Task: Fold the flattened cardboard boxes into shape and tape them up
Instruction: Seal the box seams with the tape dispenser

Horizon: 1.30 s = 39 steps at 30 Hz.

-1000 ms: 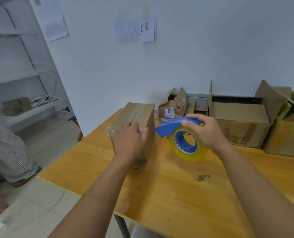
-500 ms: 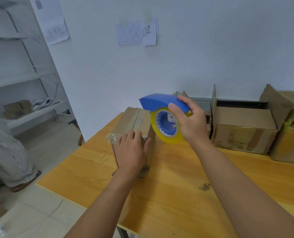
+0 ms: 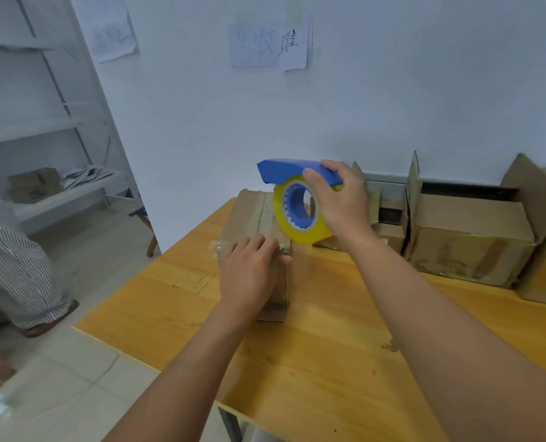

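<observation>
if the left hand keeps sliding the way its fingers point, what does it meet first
The left hand lies on the taped box, fingers pointing away along its top. Ahead looks free until the tape dispenser in the right hand, which seems higher; depth unclear.

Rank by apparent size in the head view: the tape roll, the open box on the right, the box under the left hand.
1. open box on the right
2. box under the left hand, partly hidden, so unsure
3. tape roll, nearer the camera, so flattered

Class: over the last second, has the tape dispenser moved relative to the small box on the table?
Yes. The tape dispenser rose from beside the small box to above its top, gripped by the right hand.
</observation>
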Each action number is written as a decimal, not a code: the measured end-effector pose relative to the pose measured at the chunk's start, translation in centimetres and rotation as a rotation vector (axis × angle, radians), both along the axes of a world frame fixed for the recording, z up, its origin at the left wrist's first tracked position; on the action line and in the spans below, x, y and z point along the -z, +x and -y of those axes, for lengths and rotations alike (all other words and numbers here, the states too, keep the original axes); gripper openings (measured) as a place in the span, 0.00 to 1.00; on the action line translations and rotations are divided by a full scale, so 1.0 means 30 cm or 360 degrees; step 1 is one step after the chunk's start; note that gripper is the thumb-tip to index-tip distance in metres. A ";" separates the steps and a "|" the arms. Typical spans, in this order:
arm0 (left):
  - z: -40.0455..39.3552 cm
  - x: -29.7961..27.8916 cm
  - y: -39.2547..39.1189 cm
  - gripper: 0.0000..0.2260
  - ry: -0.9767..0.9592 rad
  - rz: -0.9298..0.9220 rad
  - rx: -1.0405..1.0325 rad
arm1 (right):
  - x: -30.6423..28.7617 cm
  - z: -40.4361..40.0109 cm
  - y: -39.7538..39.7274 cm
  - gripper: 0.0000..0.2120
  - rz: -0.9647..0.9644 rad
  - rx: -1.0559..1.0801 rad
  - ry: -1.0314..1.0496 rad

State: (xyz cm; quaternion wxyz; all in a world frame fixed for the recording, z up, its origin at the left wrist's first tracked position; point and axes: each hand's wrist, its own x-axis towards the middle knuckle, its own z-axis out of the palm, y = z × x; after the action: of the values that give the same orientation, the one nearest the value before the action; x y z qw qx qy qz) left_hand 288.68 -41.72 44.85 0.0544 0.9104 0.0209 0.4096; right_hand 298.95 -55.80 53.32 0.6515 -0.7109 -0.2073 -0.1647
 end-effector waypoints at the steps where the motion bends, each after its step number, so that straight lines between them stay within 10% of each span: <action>1: -0.005 0.000 0.001 0.19 -0.0001 -0.0005 0.0020 | -0.002 -0.003 -0.004 0.17 0.0018 -0.0002 -0.0029; 9: -0.017 -0.011 -0.016 0.07 0.0090 0.0022 0.0032 | -0.018 -0.025 -0.028 0.23 0.0102 0.0011 -0.0174; 17: -0.117 -0.133 0.010 0.16 -0.0242 -0.0592 0.0256 | -0.039 -0.029 -0.035 0.22 0.0070 -0.0028 -0.0229; 39: -0.065 0.002 0.029 0.13 0.0269 0.0082 0.0192 | -0.028 -0.023 -0.044 0.20 0.0133 0.0058 -0.0157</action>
State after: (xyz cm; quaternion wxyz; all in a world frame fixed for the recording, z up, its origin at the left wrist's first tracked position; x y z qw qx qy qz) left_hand 289.55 -39.78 44.80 0.0026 0.9005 -0.0699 0.4291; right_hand 297.63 -55.13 54.16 0.6034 -0.7382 -0.2294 -0.1957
